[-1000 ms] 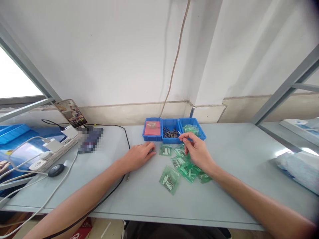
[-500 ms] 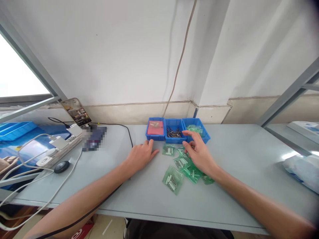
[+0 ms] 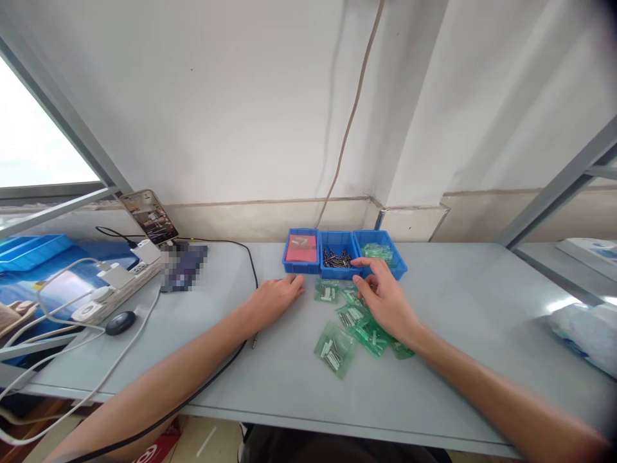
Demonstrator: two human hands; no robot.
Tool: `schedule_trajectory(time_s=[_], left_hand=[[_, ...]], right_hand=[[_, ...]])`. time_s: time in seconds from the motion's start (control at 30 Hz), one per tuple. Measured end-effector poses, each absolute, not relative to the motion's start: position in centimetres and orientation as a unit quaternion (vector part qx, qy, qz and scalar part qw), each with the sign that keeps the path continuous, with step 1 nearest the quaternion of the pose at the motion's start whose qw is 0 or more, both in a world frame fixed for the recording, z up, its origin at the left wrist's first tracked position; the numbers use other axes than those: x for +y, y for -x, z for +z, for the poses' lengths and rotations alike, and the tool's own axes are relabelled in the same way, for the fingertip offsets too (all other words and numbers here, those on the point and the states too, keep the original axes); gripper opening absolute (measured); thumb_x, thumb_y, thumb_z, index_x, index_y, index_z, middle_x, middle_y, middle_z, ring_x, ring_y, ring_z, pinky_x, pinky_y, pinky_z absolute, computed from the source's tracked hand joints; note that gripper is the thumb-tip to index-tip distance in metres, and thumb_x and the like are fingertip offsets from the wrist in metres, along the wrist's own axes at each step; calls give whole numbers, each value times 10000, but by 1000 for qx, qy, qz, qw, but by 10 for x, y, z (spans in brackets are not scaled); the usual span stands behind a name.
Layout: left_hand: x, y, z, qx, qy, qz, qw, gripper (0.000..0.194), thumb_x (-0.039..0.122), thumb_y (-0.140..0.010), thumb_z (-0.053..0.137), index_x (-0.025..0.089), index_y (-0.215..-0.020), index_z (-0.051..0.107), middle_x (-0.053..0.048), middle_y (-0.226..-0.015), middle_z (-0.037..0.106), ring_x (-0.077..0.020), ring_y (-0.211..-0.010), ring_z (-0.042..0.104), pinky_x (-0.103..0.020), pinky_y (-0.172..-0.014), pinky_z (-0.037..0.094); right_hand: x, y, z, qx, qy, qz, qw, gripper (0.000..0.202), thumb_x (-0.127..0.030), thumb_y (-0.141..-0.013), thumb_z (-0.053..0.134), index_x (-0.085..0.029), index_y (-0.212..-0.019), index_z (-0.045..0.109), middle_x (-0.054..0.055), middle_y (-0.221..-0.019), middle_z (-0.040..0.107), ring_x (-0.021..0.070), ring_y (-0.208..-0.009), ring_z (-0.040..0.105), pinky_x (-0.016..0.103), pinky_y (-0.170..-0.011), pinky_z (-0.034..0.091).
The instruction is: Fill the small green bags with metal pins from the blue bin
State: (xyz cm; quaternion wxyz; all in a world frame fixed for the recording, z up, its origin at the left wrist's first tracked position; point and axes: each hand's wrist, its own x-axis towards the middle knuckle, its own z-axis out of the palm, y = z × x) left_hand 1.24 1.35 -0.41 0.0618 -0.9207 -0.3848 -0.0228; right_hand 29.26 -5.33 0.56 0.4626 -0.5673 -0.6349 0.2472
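Note:
My left hand point(image 3: 278, 297) rests on the grey table, its fingers together, below the blue bin with a red packet point(image 3: 302, 248); whether it holds something small is hidden. Above several green bags of screws and white plugs point(image 3: 353, 315), my right hand point(image 3: 385, 296) is empty, thumb and index finger apart. Its index fingertip is at the front edge of the middle blue bin point(image 3: 339, 272), which holds dark screws point(image 3: 336, 258). The right blue bin holds green bags point(image 3: 377, 251). One green bag point(image 3: 334, 349) lies nearer the table's front.
A phone point(image 3: 150, 215) leans at the back left, beside a power strip point(image 3: 89, 312) with white cables. A black puck-shaped object point(image 3: 120, 323) lies near it. A black cable crosses under my left arm. A plastic-wrapped bundle point(image 3: 585, 331) sits far right.
The fingers and thumb of my left hand have drawn together, and the hand has shifted slightly. My right hand has barely moved.

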Motion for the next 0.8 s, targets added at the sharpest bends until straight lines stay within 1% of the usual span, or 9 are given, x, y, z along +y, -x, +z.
schedule_trajectory(time_s=[0.1,0.2,0.3,0.37,0.47,0.6,0.67,0.8], left_hand=[[12,-14,-4,-349,935,-33,53,280,374,-1174,324,196,-1123,534,-74,-1050,669,-229,-852,703,-299,-695,507],[8,-16,-4,-305,949,-65,35,310,389,-1177,312,202,-1168,559,-71,-1067,661,-218,-913,693,-292,-722,516],[5,-16,-4,-272,958,-91,21,316,384,-1180,305,222,-1261,564,-69,-1091,654,-214,-979,681,-283,-744,523],[3,-16,-3,-262,960,-101,14,299,367,-1178,323,231,-1298,561,-68,-1099,652,-215,-1001,675,-284,-756,530],[3,-16,-3,-260,957,-125,-14,259,340,-1170,372,228,-1310,559,-68,-1141,658,-213,-1036,669,-294,-792,548],[6,-15,-7,-262,952,-152,-50,244,334,-1164,402,227,-1310,566,-70,-1182,667,-208,-1088,666,-307,-846,564],[7,-15,-10,-263,950,-159,-57,246,336,-1164,403,227,-1304,573,-71,-1192,671,-207,-1099,669,-310,-861,566],[8,-15,-15,-272,943,-178,-69,228,351,-1157,433,234,-1283,584,-58,-1198,674,-191,-1059,681,-304,-868,565]], right_hand=[[-56,-291,8,-660,559,223,450,223,-419,-1067,526,-293,-1223,624,76,-1209,602,212,-763,623,414,-709,539],[-60,-289,11,-696,539,203,428,213,-401,-1093,489,-290,-1154,660,82,-1162,640,225,-775,620,407,-698,524],[-62,-287,13,-745,496,200,400,248,-362,-1111,460,-286,-1078,694,85,-1127,678,255,-895,653,403,-742,529],[-63,-286,12,-782,457,195,376,258,-318,-1117,453,-290,-1088,709,81,-1124,695,268,-999,660,417,-839,535],[-65,-286,10,-832,411,164,335,267,-263,-1112,468,-297,-1142,731,79,-1138,722,282,-1063,647,461,-935,515],[-66,-286,10,-871,375,137,287,273,-246,-1099,510,-300,-1167,768,79,-1206,742,293,-1092,634,501,-969,508],[-67,-287,11,-880,362,138,277,275,-256,-1097,524,-309,-1179,781,77,-1242,740,295,-1118,626,510,-993,511],[-67,-287,10,-886,352,141,269,281,-276,-1098,533,-331,-1206,787,73,-1305,725,310,-1172,600,533,-1011,515]])
